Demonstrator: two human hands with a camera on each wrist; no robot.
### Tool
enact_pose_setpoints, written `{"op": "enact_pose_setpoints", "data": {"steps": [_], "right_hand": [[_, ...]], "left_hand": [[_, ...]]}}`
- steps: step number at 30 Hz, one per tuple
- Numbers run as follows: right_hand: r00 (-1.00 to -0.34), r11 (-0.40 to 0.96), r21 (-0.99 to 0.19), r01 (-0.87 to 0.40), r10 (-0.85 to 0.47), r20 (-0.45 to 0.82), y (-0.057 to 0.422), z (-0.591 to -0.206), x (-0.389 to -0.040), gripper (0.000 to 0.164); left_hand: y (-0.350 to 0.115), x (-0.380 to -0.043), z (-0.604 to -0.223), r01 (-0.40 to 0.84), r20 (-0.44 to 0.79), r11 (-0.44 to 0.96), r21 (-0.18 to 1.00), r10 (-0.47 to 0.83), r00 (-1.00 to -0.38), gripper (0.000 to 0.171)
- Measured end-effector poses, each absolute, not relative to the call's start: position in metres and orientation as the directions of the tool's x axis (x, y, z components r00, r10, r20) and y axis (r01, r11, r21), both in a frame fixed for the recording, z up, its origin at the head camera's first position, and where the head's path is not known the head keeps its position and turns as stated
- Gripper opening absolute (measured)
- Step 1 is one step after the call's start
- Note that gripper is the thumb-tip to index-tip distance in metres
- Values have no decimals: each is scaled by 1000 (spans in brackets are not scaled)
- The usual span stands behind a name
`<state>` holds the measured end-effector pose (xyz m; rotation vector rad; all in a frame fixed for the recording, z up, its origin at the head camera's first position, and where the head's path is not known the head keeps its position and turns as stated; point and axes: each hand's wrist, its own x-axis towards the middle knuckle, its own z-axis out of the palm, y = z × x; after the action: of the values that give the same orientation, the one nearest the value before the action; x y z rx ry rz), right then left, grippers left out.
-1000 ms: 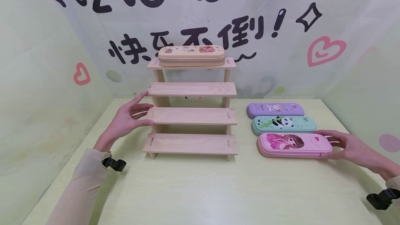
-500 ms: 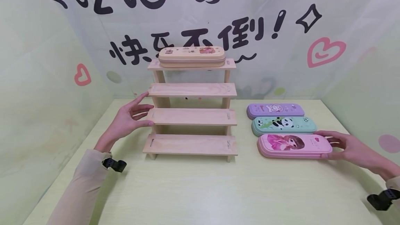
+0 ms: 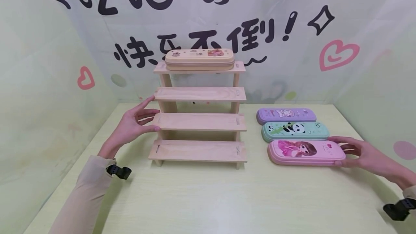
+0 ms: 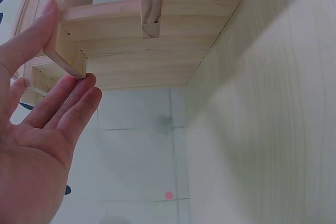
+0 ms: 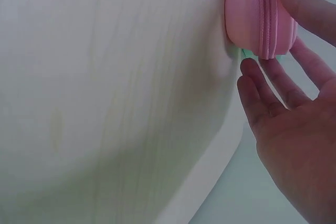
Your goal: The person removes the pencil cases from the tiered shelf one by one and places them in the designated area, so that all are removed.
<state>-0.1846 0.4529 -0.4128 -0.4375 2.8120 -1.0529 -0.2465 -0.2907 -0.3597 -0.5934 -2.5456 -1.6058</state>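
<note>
A wooden stepped rack (image 3: 199, 121) with several tiers stands mid-table. My left hand (image 3: 130, 125) grips its left side: in the left wrist view the thumb (image 4: 46, 18) lies on one side of a board's end and the fingertips touch the other. At right, a pink zippered pencil case (image 3: 328, 149) with a doll picture lies flat on the table. My right hand (image 3: 364, 154) holds its right end, thumb at the front, index finger behind; in the right wrist view the other fingers extend below the case's end. A cream pencil case (image 3: 199, 60) sits on the top tier.
Behind the pink case lie a green panda pencil case (image 3: 295, 131) and a purple pencil case (image 3: 286, 115), close together. The pale table (image 3: 208, 198) meets a printed fabric wall (image 3: 286, 75) at the back and further walls at both sides.
</note>
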Motion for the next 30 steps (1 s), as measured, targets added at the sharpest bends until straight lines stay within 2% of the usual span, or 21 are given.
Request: {"op": "enact_pose_setpoints", "data": {"steps": [13,17,24,30], "right_hand": [[-935,703,-617,-353,-287,207,432,-381,-190,65],[-929,720,-587,-370,-298,221,412,-365,-194,65],[-922,692,-615,-377,-345,177,376,-341,-201,64],[-888,674,-587,-448,-410,208,338,-326,-215,62]], "left_hand": [[-293,-246,-359,356,262,377,855,279,-924,105],[-293,-246,-359,354,262,368,860,276,-925,105],[-289,-247,-359,351,259,346,870,286,-923,104],[-290,-246,-359,348,255,359,866,281,-925,105]]}}
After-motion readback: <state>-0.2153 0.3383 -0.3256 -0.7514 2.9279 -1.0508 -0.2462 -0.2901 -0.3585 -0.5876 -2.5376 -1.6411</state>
